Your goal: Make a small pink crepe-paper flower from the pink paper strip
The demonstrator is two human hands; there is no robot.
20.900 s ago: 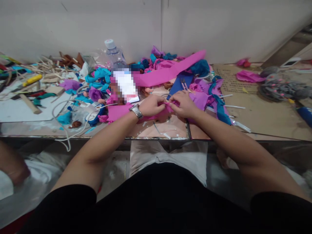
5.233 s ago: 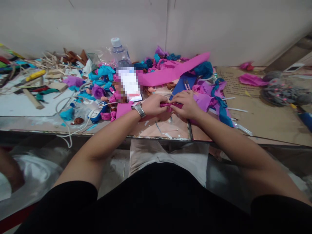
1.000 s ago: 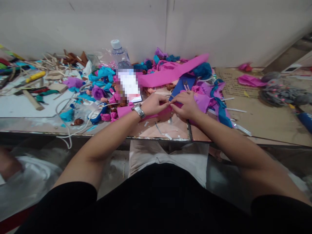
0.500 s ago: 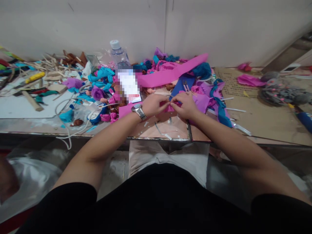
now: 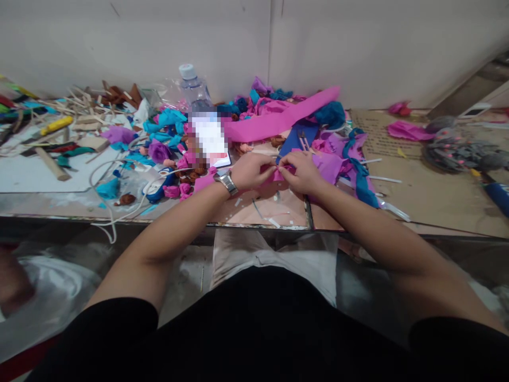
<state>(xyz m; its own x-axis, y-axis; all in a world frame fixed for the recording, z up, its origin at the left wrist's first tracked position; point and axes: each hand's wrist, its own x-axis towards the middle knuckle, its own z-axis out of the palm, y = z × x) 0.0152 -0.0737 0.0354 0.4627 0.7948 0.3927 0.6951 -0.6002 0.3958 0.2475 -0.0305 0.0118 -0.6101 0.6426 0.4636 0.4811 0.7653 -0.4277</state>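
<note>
Both hands meet at the middle of the table, fingertips almost touching. My left hand [image 5: 250, 171], with a metal watch [image 5: 227, 182] on its wrist, pinches a piece of pink crepe paper [image 5: 277, 176]. From the other side my right hand [image 5: 303, 172] pinches the same paper between thumb and forefinger. Part of the paper is hidden by the fingers. Behind the hands lie a long pink paper strip [image 5: 284, 118] and a dark blue strip [image 5: 293, 139]. A small pronged metal tool [image 5: 304, 141] rests on the blue strip. Purple crepe paper [image 5: 328, 165] lies beside my right hand.
A phone [image 5: 210, 140] with a lit screen leans in front of a plastic bottle [image 5: 194, 87]. A white cable [image 5: 95, 178] loops over the table's front edge. Wood sticks and a yellow-handled tool [image 5: 56, 126] lie left; cardboard [image 5: 397, 185] and a grey bundle [image 5: 451, 148] lie right.
The fingertips have shifted very slightly on the pink crepe paper. Both hands stay in the same spot, and the things around them have not moved.
</note>
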